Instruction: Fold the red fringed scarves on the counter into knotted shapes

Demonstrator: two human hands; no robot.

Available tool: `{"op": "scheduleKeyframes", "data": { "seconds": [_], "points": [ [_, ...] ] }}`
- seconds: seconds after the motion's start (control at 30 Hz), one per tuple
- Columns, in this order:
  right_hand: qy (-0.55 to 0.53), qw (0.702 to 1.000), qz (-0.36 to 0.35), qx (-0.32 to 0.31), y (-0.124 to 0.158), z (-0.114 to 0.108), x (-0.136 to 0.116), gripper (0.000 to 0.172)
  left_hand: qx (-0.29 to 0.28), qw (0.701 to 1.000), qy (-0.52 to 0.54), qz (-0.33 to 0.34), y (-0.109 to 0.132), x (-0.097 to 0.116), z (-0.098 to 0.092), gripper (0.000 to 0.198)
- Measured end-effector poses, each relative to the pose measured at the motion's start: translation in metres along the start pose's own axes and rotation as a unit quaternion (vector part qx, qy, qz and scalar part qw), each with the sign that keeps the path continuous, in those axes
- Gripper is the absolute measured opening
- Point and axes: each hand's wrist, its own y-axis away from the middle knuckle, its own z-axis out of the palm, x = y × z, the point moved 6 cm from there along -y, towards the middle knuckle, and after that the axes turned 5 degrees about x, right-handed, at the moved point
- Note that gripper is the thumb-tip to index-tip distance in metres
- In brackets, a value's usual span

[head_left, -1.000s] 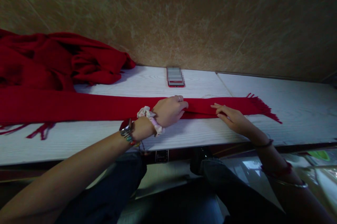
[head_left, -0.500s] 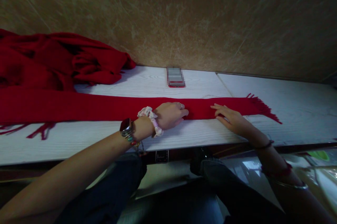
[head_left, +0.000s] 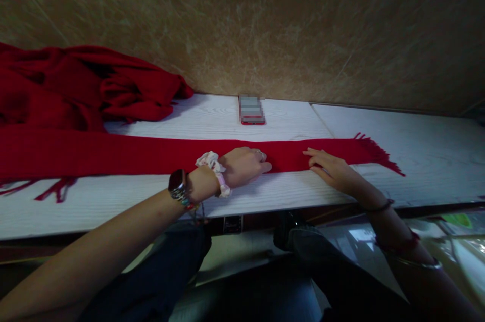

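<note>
Cloth (head_left: 144,155), red, flat and soft-looking, is lying in one long strip on the white, wood-look table (head_left: 428,160). Its long way is running from left to right, straight across in front of the person. On the left it is going out of view. On the right it is ending in a red, stringy fringe (head_left: 382,155).

Both hands are reaching in from the near side, so the strip is lying under and just past their fingers. The bare left hand (head_left: 244,166), with a ring on one finger, is lying over the strip and its near edge. Its fingers are bending down, and I cannot tell if they are pinching anything. The bare right hand (head_left: 328,168) is resting by the same edge, farther right. It is looking loose, with thumb and fingers a little apart and the fingertips over the red top. A plain bit of strip is showing between the hands. The right hand is sitting nearer to the fringe, which is pointing away to its right.

Past the strip, a small, flat, red-edged phone (head_left: 251,110) is lying nearer the left hand. A crumpled red heap (head_left: 125,90) is sitting at the back left.
</note>
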Motion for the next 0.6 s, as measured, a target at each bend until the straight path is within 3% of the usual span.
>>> {"op": "scheduleKeyframes", "data": {
  "seconds": [0.13, 0.23, 0.37, 0.47, 0.6],
  "points": [
    [0.007, 1.000, -0.005, 0.003, 0.001, 0.001, -0.001, 0.014, 0.027, 0.999, 0.036, 0.014, -0.008, -0.002, -0.005, 0.018],
    [0.004, 0.999, 0.006, 0.032, -0.002, -0.003, -0.005, 0.016, 0.069, 0.994, 0.087, -0.014, -0.023, -0.007, -0.005, 0.026],
    [0.034, 0.996, 0.054, 0.066, -0.011, 0.000, -0.011, 0.035, 0.056, 0.989, 0.117, -0.077, -0.038, -0.010, 0.018, 0.050],
    [0.104, 0.989, 0.102, 0.017, -0.013, 0.013, -0.009, 0.046, 0.022, 0.988, 0.120, -0.093, -0.036, -0.008, 0.033, 0.060],
    [0.163, 0.979, 0.114, -0.043, -0.006, 0.022, -0.002, 0.049, 0.017, 0.989, 0.117, -0.091, -0.031, -0.006, 0.035, 0.059]
  ]
}}
